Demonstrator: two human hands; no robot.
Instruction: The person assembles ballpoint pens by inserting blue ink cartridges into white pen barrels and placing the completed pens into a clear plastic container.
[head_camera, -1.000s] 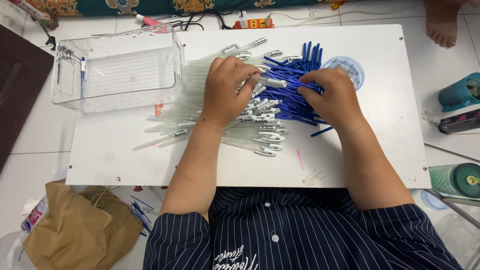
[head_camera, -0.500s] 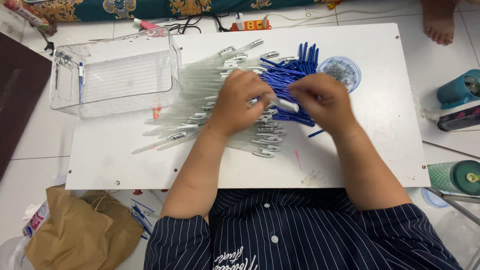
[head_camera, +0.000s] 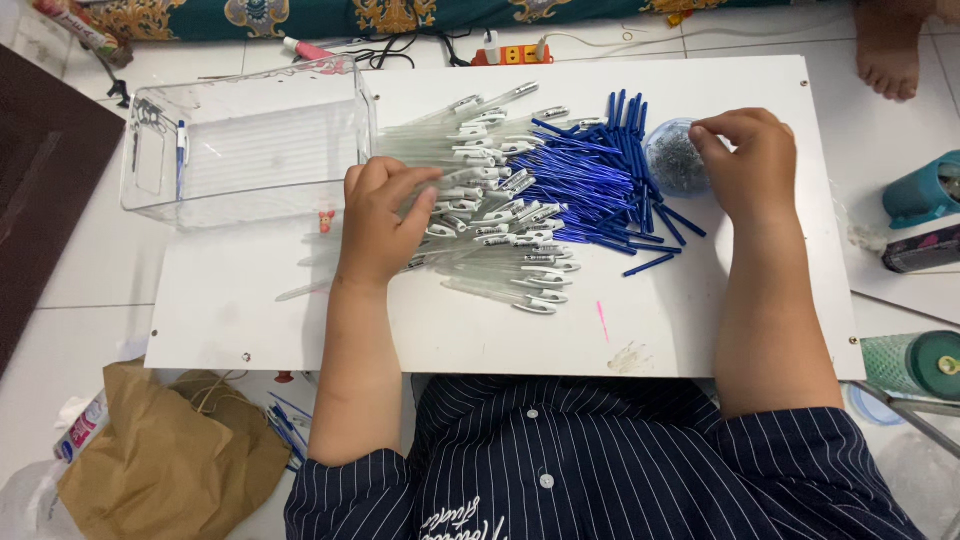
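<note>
— What have you got under each hand, starting from the left?

— Beyond your left fingertips stands the clear plastic box (head_camera: 250, 140), nearly empty. Your left hand (head_camera: 385, 215) lies palm down on the near end of the clear pen barrels (head_camera: 490, 215), fingers curled close together over them. Whether they clamp one barrel or only rest on the heap, the picture does not show.

— And further right?

— The blue refills (head_camera: 595, 180) lie fanned between your two hands, touching the barrels. Just beside them, under your right fingertips, sits the small round cup (head_camera: 672, 160) of tiny grey metal bits. Your right hand (head_camera: 750, 165) arches over its rim, thumb and forefinger drawn together in a pinch. It is too small to see if a bit is caught there.

— Which step is that, would you say?

— It looks like fetching a small part from the cup while the left steadies a barrel. The next move would call for a fine pinch and both hands meeting over the white board (head_camera: 700, 320). Both forearms lie flat along it, elbows near your body.
</note>
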